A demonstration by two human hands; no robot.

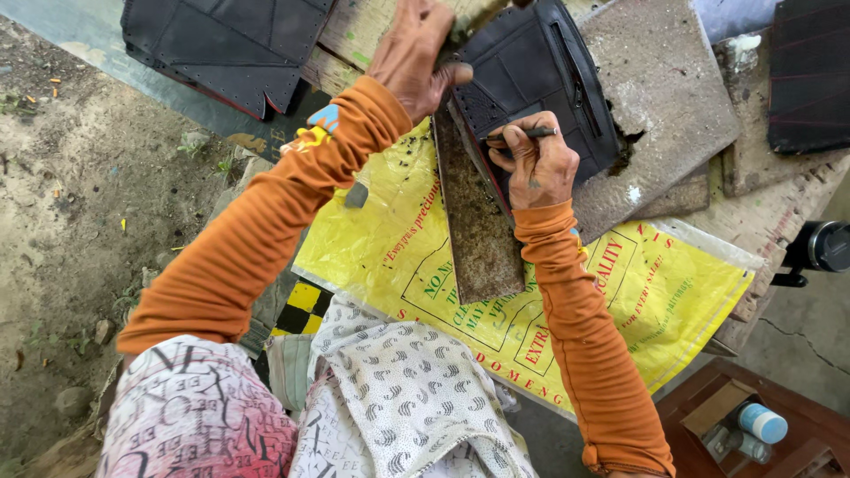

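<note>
Sacking (496,292), yellow, woven and glossy with printed panels, drapes the rough work surface, and on it stands a thin, rusty-brown board (478,221) with a gritty face, tilted on edge. Against the board's top leans a black bag (531,71), stiff, panelled and stitched, with a zip down one side. Both forearms wear ribbed orange sleeves: the left hand (412,53) curls shut over the bag's upper edge, while the right hand (536,164) rests fisted on its face, pinching a slim dark awl (531,133) level between thumb and fingers.
</note>
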